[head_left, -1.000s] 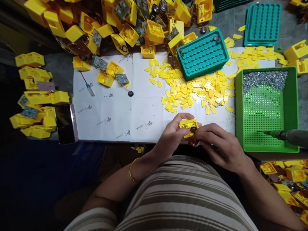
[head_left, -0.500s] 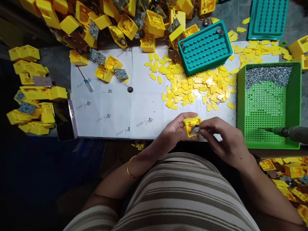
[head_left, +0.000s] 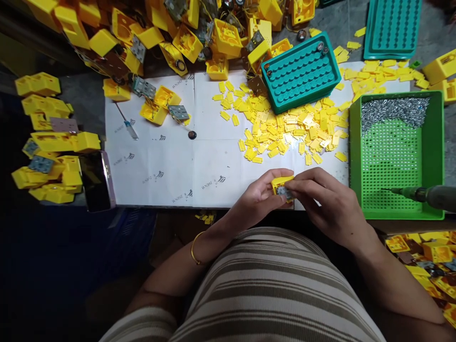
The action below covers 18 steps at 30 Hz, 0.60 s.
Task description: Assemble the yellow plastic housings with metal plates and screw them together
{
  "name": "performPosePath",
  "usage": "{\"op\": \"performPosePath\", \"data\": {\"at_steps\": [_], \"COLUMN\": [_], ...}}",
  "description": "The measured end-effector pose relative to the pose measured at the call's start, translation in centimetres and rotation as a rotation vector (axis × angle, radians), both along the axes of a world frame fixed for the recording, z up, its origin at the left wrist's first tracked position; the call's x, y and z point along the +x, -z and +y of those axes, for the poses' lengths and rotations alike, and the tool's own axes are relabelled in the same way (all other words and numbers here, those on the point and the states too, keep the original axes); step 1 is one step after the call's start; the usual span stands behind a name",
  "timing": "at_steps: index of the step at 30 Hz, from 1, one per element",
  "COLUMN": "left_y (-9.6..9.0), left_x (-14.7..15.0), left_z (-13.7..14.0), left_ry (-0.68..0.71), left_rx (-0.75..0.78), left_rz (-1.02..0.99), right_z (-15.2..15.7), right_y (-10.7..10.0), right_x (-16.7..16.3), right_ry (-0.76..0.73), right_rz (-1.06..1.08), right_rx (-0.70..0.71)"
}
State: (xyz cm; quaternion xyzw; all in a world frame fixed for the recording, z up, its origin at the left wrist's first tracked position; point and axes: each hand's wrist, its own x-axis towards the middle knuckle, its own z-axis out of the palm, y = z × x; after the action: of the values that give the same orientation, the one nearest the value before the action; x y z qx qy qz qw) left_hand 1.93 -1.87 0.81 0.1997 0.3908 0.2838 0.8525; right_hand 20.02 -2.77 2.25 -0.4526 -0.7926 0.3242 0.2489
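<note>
Near the front edge of the paper-covered table, my left hand (head_left: 255, 198) is wrapped round a small yellow plastic housing (head_left: 280, 181), its open side facing up. A grey plate (head_left: 282, 191) lies across the opening of that housing. My right hand (head_left: 331, 205) is closed, thumb and fingers pinching the plate's right end at the housing. My left thumb rests by the plate's lower edge. Fingers hide most of the housing's inside. Beyond the hands lies a heap of small flat yellow pieces (head_left: 272, 123).
A green basket (head_left: 356, 156) with metal screws is at right, an electric screwdriver (head_left: 423, 194) reaching over it. Teal trays (head_left: 302, 71) stand behind. Wired yellow housings (head_left: 228, 38) pile at the back. A screwdriver (head_left: 131, 129) and phone (head_left: 95, 180) lie left.
The grey plate, tilted inside the housing before, now lies flatter across its opening. My right fingers have moved slightly left over the housing, and my left thumb has come up to the plate.
</note>
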Motion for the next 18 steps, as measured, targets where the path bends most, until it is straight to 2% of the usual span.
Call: {"op": "performPosePath", "data": {"at_steps": [8, 18], "left_y": [0.45, 0.87], "left_x": [0.45, 0.81], "left_z": [0.13, 0.06], "left_ry": [-0.01, 0.004], "left_rx": [-0.016, -0.018], "left_rz": [0.021, 0.108], "right_z": [-0.12, -0.18], "right_y": [0.02, 0.15], "right_x": [-0.84, -0.88], "right_ry": [0.079, 0.068], "right_rz": [-0.168, -0.253], "right_rx": [0.119, 0.136]}}
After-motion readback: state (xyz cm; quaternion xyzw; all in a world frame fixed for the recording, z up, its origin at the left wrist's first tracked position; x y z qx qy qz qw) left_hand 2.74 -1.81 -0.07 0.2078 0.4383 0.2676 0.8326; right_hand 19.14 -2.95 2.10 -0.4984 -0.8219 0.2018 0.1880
